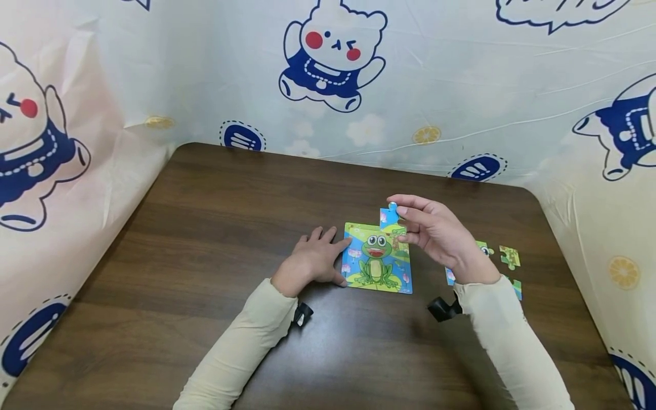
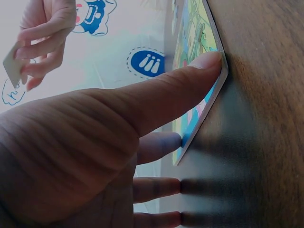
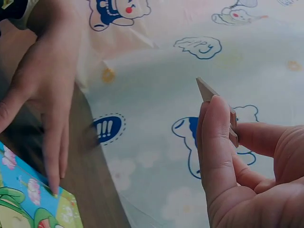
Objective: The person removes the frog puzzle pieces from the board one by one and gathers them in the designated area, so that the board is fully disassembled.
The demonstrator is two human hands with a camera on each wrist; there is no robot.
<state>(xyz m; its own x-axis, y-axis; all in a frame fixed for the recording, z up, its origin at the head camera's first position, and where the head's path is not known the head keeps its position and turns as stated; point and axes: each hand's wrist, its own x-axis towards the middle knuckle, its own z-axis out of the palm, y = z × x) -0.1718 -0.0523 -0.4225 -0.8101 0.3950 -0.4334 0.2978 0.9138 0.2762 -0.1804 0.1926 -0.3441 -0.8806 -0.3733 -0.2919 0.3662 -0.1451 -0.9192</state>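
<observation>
A square frog picture board [image 1: 376, 267] lies flat on the brown table. My left hand [image 1: 314, 259] is spread beside it, the thumb and index finger touching its left edge. In the left wrist view the thumb [image 2: 204, 61] rests on the board's rim. Above the board's upper right, my right hand [image 1: 443, 236] pinches a jigsaw piece [image 1: 388, 218] with blue and green print. The right wrist view shows that piece [image 3: 207, 90] nearly edge-on between thumb and fingers. The hand hides part of it.
Several loose jigsaw pieces [image 1: 509, 257] lie to the right on the table [image 1: 230, 228], partly hidden behind the right hand and forearm. A printed cloth [image 1: 205, 74] hangs along the table's back and sides. Each wrist wears a small black camera [image 1: 443, 309].
</observation>
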